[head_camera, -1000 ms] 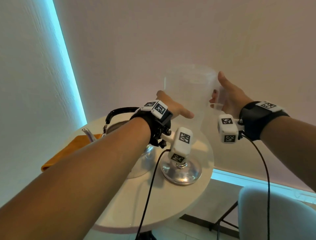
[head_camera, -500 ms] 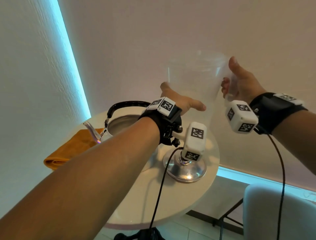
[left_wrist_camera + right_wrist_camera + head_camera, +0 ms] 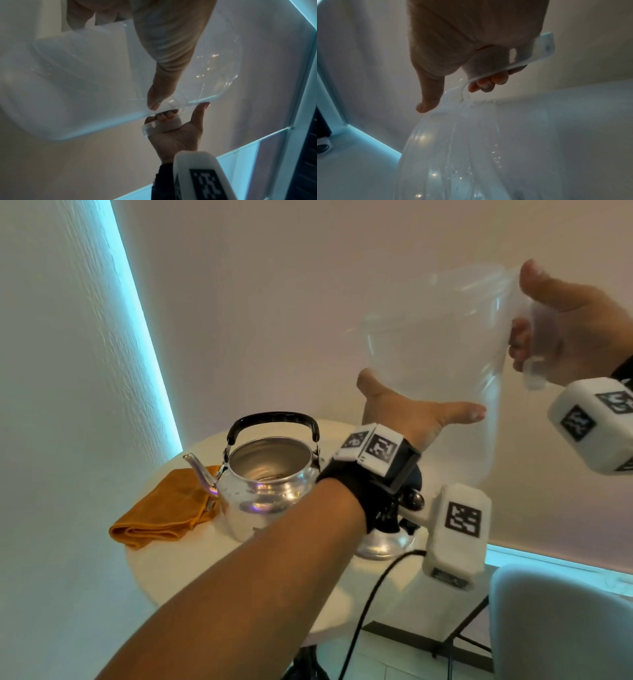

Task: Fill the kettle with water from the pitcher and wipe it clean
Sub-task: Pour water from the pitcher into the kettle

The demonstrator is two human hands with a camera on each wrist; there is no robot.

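A clear plastic pitcher (image 3: 428, 364) hangs in the air above and right of the table, tilted a little. My right hand (image 3: 565, 326) grips its handle, thumb up on the rim. In the right wrist view the right hand's fingers (image 3: 488, 82) curl round the handle above the pitcher's wall (image 3: 488, 148). My left hand (image 3: 411, 416) cups the pitcher's lower body, thumb along the near wall; the left wrist view shows that thumb (image 3: 168, 54) on the pitcher (image 3: 68, 94), and my right hand (image 3: 175, 129) beyond. The silver kettle (image 3: 267, 484) stands open on the table, handle upright, spout pointing left.
The kettle's lid (image 3: 380, 546) lies on the round white table (image 3: 205, 577), mostly hidden behind my left wrist. A folded orange cloth (image 3: 164, 515) lies left of the kettle. A grey chair (image 3: 561, 621) stands at the lower right. Walls close in behind and to the left.
Both hands have raised the pitcher up and to the right, away from the table. The kettle's open mouth has come into full view.
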